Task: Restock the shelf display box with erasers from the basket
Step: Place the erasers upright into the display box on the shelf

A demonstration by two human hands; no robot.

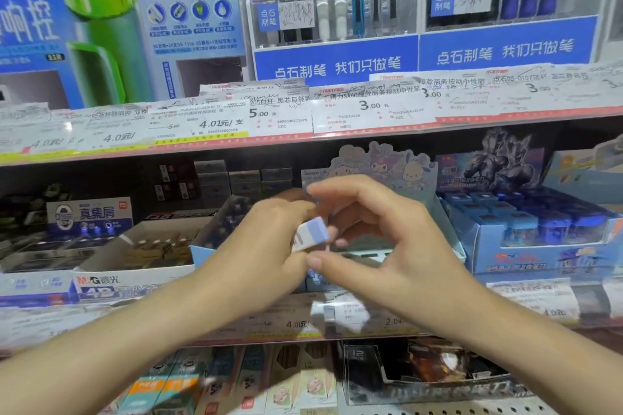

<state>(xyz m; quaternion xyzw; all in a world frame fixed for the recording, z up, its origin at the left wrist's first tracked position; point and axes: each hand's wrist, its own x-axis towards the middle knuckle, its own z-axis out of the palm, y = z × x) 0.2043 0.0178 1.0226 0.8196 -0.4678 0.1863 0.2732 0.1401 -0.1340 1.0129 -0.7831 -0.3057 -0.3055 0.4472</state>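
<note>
Both hands are raised in front of the middle shelf (303, 141), close to each other. The left hand (266, 239) holds a small eraser (312, 234) between its thumb and curled fingers; the eraser is white with a pale blue part and a barcode on its side, and it is tilted. The right hand (381, 239) is just beside it, its fingers curved and apart, and its lower fingertips (337, 234) seem to touch the end of the eraser, but blur makes this unclear. Directly behind the hands stands the display box (384, 165), a pale blue box with a back card of cartoon characters; its inside is mostly hidden by the hands. To the right of it is a blue box of sharpeners (539, 246), and to the left a white eraser box (141, 266) stands on the same shelf. Price labels (371, 108) run along the shelf edge above.
</note>
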